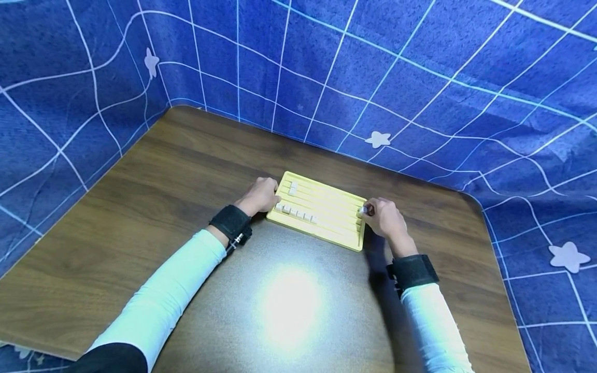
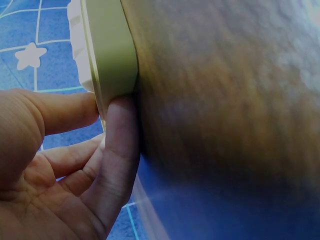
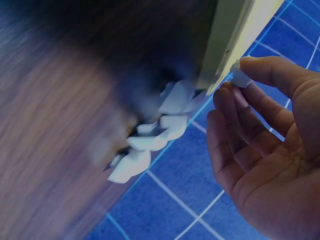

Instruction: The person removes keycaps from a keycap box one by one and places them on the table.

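A shallow yellow tray [image 1: 326, 230] with raised ridges lies at a slant on the wooden table. White keycaps stand in a row [image 1: 300, 214] along its near left part, and a small white group [image 1: 293, 188] sits farther back. My left hand [image 1: 261, 196] grips the tray's left end, thumb at the rim and a finger under the outer wall in the left wrist view. Over the right end, my right hand [image 1: 386, 220] pinches a white keycap [image 3: 241, 75] between thumb and fingers, close to the tray's edge.
Several loose white keycaps [image 3: 172, 126] lie on the table by the tray's right end, hidden in the head view behind my right hand. A blue curtain [image 1: 298, 67] with white lines and stars hangs around the table [image 1: 154, 197]. Light glares off the near tabletop.
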The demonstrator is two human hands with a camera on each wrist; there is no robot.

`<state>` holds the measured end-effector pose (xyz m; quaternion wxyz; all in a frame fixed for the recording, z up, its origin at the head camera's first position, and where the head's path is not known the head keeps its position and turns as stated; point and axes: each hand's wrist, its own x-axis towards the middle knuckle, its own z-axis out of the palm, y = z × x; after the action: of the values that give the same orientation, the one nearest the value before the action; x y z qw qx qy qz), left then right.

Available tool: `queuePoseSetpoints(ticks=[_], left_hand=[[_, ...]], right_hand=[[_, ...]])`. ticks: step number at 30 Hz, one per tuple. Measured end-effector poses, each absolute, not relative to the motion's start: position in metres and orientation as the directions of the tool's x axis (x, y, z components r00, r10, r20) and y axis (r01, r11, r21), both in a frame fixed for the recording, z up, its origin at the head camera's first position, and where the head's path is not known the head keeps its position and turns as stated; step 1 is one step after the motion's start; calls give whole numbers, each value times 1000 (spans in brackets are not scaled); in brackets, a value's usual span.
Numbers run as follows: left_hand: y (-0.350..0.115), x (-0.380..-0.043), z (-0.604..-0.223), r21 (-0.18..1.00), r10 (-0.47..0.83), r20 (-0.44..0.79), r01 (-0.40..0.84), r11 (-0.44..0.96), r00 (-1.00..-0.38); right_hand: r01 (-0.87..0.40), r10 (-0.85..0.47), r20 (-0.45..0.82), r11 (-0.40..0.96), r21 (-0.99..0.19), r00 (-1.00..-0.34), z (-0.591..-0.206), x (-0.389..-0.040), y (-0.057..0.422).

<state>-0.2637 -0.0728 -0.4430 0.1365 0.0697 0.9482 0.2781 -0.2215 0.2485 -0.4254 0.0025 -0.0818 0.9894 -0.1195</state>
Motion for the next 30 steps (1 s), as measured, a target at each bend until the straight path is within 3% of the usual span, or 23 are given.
queuePoseSetpoints(ticks=[12,30], left_hand=[[-71,-261,-443,536,211,-233,56,843,-949],[-72,-263,-442,549,208,-215,59,834,-954]], right_hand=[[-88,-92,-11,973,-215,-996,-431,-214,270],[-156,-156,9,975,-160,-988,-438,-212,275]])
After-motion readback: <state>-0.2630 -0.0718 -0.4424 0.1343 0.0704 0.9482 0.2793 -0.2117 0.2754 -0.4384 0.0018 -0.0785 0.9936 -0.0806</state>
